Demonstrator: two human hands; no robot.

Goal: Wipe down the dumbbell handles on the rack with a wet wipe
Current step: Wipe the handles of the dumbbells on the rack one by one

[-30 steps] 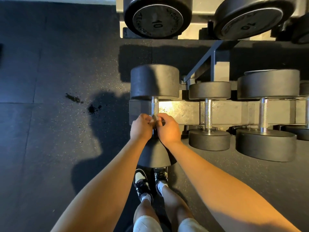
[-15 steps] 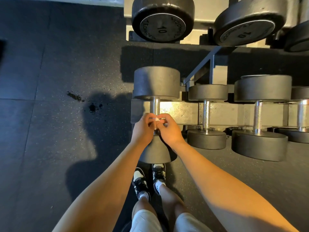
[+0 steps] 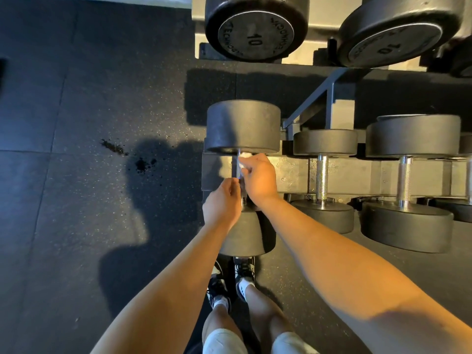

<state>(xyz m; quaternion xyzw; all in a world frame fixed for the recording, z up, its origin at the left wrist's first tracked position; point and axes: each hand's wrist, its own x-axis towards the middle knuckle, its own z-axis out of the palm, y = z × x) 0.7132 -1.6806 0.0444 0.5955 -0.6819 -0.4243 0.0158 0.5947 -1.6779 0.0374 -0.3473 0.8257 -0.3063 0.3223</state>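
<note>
1. Lying across the low rack, the leftmost dumbbell and the neighbouring dumbbells have their handles running near to far. A higher tier at the far edge carries two more, with their end faces turned up to the camera.
2. The upper left dumbbell has "10" on its face, with "TECHNOGYM" lettering round the rim. The upper right dumbbell also shows "10", but its rim lettering is too blurred to read.
3. The white wet wipe sits on the handle of the leftmost dumbbell, bunched just below the far head and trailing down the bar.
4. The right grip is clenched round the wet wipe and the far part of the handle.
5. The left grip is nearer on the same bar, by the near head, with its fingers curled. I cannot tell whether it pinches the wipe's near end.
6. Half a second ago both hands were together at the middle of the bar. Since then the right one has slid toward the far head.
7. Dark spots mark the rubber floor to the left.
</note>
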